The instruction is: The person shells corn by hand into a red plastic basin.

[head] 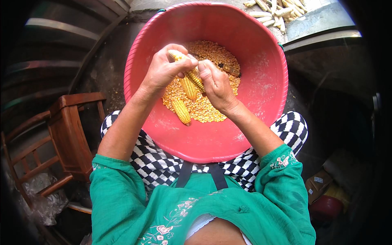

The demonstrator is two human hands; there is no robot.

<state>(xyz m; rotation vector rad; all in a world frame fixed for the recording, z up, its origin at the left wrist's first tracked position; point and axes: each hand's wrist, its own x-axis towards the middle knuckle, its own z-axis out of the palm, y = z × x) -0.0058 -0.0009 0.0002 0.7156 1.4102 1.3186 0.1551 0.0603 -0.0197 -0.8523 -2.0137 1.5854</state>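
Note:
A large red plastic tub (260, 101) rests between the person's knees, with loose yellow maize kernels (208, 111) spread over its bottom. Above the kernels, my left hand (170, 65) grips the upper part of a partly shelled ear of maize (195, 78). My right hand (216, 84) is closed around the same ear's side, its thumb close to the left thumb. Two more ears lie on the kernels: one ear (188, 88) just under the held one, another ear (181, 111) nearer the person. A dark, narrow tool or cob-like object (231, 69) lies on the kernels behind my right hand.
Bare maize cobs (283, 12) are piled on the ground beyond the tub. At the left stands a brown wooden chair (73, 134) with a clear plastic bag (46, 196) beside it. A cardboard box (318, 185) and a red container (326, 208) are at the lower right.

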